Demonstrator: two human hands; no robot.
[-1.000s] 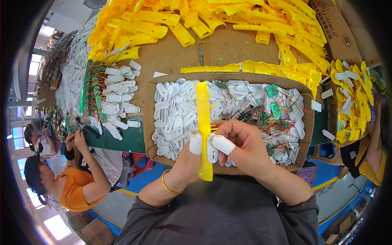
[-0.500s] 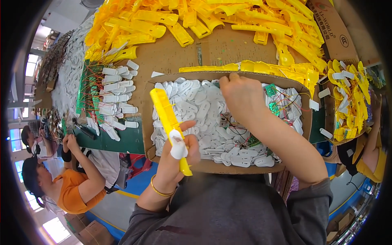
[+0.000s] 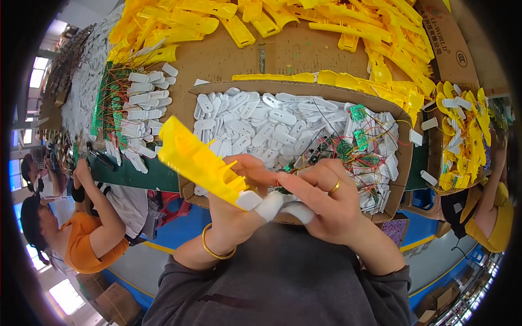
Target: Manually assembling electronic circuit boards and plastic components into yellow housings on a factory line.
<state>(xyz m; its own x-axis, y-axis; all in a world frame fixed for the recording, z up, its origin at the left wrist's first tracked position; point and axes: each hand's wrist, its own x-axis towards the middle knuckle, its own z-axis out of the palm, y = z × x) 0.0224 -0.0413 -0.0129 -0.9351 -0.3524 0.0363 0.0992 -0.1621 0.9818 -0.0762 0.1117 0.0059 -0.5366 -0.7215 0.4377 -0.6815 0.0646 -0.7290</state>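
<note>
My left hand [image 3: 239, 212], with a white taped thumb and a gold bangle, grips a long yellow plastic shell [image 3: 197, 161] that slants up to the left. My right hand [image 3: 326, 204], with a gold ring and a taped fingertip, meets it close to my chest and pinches a small dark part with thin wires against the shell's lower end. Right behind both hands lies a cardboard tray [image 3: 191, 108] full of white plastic pieces [image 3: 272, 125], green circuit boards [image 3: 345, 146] and red wires.
A big heap of yellow shells [image 3: 283, 22] covers the far table. More white pieces [image 3: 142, 98] and green boards lie left of the tray. A second box of yellow parts [image 3: 462, 136] stands right. People work at both sides, one in orange [image 3: 81, 244] at lower left.
My right hand has come back from the tray with a small wired part and joined my left hand. The yellow shell has tilted further to the left.
</note>
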